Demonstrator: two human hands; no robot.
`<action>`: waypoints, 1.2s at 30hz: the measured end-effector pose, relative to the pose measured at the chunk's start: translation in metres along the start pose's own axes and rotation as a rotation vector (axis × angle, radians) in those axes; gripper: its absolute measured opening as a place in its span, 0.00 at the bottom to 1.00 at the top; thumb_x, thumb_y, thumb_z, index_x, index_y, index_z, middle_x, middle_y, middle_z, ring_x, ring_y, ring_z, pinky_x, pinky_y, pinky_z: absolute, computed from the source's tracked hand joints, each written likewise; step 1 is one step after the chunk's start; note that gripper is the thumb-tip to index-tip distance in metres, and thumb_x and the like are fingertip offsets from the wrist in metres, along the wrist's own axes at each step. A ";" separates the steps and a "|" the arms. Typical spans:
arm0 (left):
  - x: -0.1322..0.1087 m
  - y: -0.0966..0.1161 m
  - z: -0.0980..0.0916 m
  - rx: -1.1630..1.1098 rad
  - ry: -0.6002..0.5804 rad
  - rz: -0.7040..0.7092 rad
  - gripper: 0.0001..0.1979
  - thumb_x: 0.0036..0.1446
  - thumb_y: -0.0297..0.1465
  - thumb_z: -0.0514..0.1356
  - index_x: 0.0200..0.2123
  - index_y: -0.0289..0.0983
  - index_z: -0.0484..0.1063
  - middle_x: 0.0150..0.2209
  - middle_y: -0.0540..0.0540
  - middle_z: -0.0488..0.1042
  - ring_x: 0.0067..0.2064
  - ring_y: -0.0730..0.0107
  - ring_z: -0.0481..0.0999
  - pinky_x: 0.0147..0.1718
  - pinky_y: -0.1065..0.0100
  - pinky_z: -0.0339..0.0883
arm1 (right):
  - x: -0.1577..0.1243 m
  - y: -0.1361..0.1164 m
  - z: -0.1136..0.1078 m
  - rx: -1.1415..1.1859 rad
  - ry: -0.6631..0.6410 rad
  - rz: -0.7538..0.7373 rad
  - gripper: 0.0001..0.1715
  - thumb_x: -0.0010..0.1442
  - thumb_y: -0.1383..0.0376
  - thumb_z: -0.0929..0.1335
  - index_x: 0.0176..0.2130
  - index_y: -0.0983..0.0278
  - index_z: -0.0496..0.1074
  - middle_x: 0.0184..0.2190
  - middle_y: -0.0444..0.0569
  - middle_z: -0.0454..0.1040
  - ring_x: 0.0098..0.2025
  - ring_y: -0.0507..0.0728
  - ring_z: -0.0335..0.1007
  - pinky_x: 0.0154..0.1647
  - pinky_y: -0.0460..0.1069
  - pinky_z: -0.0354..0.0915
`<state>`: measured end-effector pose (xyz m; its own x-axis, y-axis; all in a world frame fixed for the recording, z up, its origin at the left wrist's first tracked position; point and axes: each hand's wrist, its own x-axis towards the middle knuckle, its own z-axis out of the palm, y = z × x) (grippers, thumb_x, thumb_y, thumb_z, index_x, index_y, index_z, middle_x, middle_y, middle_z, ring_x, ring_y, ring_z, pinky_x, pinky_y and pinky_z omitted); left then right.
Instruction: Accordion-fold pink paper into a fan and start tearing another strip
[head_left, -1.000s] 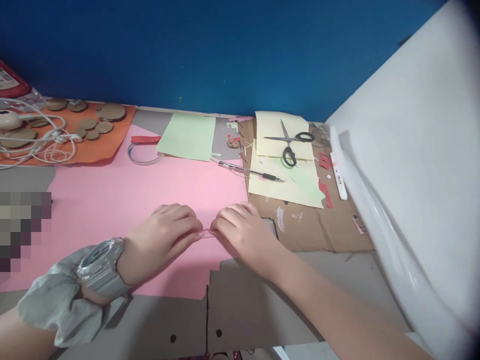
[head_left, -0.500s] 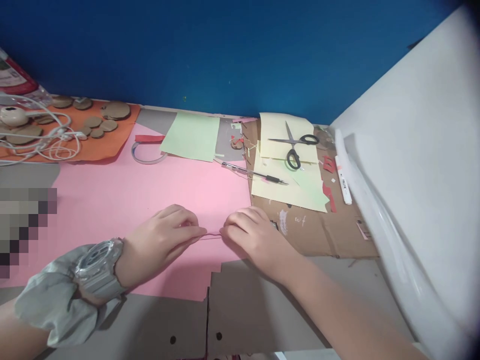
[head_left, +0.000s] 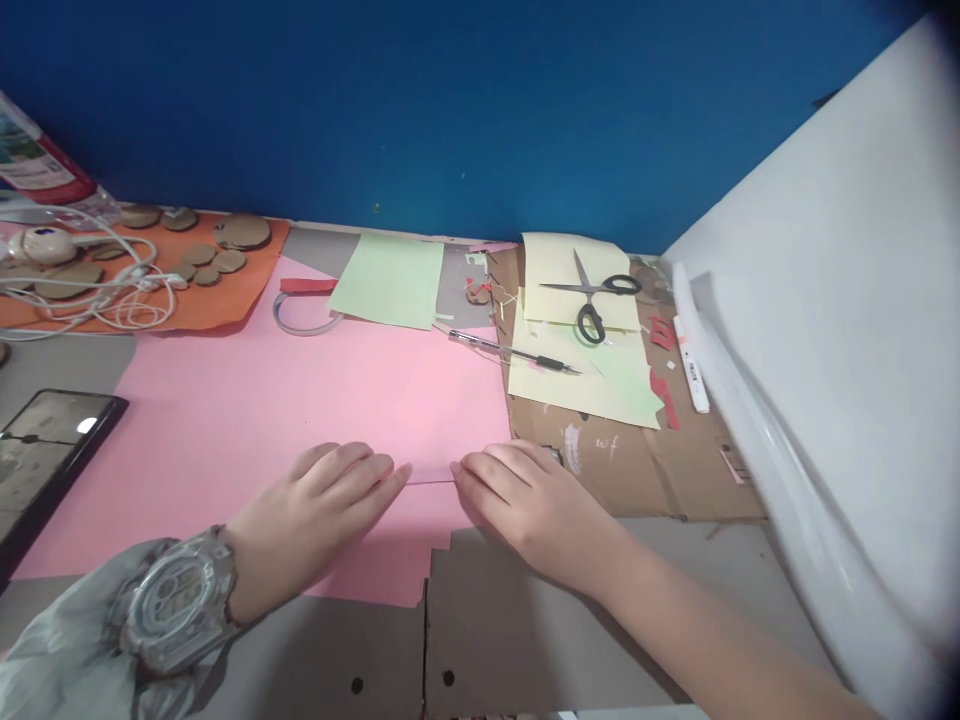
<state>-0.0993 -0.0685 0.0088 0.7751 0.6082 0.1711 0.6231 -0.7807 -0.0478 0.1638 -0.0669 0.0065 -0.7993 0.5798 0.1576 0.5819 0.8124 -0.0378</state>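
A narrow folded strip of pink paper [head_left: 432, 475] spans the small gap between my two hands, just above the sheet's near edge. My left hand [head_left: 319, 515], with a watch on its wrist, has curled fingers pressing the strip's left end. The right end lies under the bent fingertips of my right hand [head_left: 525, 505]. My fingers cover both ends of the strip. Below it spreads a large pink sheet [head_left: 247, 400], its near edge cut in steps.
Scissors [head_left: 589, 290] lie open on yellow paper, with a pen [head_left: 517, 352] nearer me. Green paper [head_left: 390, 280] and a grey ring [head_left: 300, 328] sit behind. A phone [head_left: 45, 450], earphones [head_left: 127, 270] and cardboard discs [head_left: 244, 232] are leftward. A white marker [head_left: 691, 370] lies right.
Both hands have lowered slightly and my left hand has flattened more onto the sheet. The strip between them, earlier thin and wavy, now lies flatter and straighter.
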 end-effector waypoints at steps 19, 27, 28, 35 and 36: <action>-0.006 0.013 0.006 -0.158 -0.040 -0.124 0.25 0.60 0.29 0.51 0.61 0.36 0.58 0.63 0.48 0.59 0.63 0.54 0.54 0.62 0.51 0.47 | -0.004 0.005 -0.006 0.510 0.113 0.504 0.11 0.64 0.65 0.62 0.46 0.60 0.68 0.42 0.48 0.74 0.46 0.55 0.68 0.47 0.53 0.64; -0.005 0.011 0.005 -0.185 -0.016 -0.120 0.27 0.58 0.28 0.52 0.61 0.38 0.57 0.61 0.47 0.62 0.62 0.56 0.58 0.61 0.53 0.49 | -0.001 0.007 -0.007 0.438 0.091 0.439 0.11 0.64 0.66 0.61 0.44 0.61 0.70 0.38 0.49 0.74 0.42 0.55 0.69 0.43 0.53 0.63; -0.005 0.010 0.005 -0.178 -0.024 -0.099 0.27 0.58 0.28 0.52 0.62 0.38 0.56 0.61 0.47 0.61 0.62 0.55 0.57 0.61 0.53 0.49 | 0.000 0.007 -0.007 0.422 0.078 0.435 0.11 0.64 0.66 0.61 0.44 0.61 0.70 0.37 0.49 0.73 0.41 0.55 0.69 0.43 0.53 0.63; -0.006 0.011 0.005 -0.203 -0.047 -0.120 0.29 0.59 0.27 0.51 0.64 0.39 0.51 0.63 0.47 0.59 0.63 0.53 0.56 0.61 0.51 0.48 | -0.001 0.008 -0.009 0.409 0.004 0.417 0.12 0.65 0.66 0.60 0.39 0.63 0.71 0.36 0.49 0.72 0.40 0.55 0.67 0.42 0.53 0.61; -0.006 0.011 0.005 -0.207 -0.047 -0.120 0.29 0.59 0.27 0.51 0.64 0.39 0.51 0.63 0.47 0.59 0.62 0.53 0.56 0.61 0.51 0.48 | -0.002 0.009 -0.009 0.420 0.012 0.420 0.12 0.65 0.66 0.60 0.39 0.63 0.72 0.35 0.49 0.72 0.40 0.55 0.67 0.42 0.53 0.61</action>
<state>-0.0963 -0.0804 0.0027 0.7036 0.7009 0.1173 0.6804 -0.7120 0.1734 0.1719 -0.0616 0.0150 -0.5106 0.8580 0.0557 0.7367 0.4700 -0.4863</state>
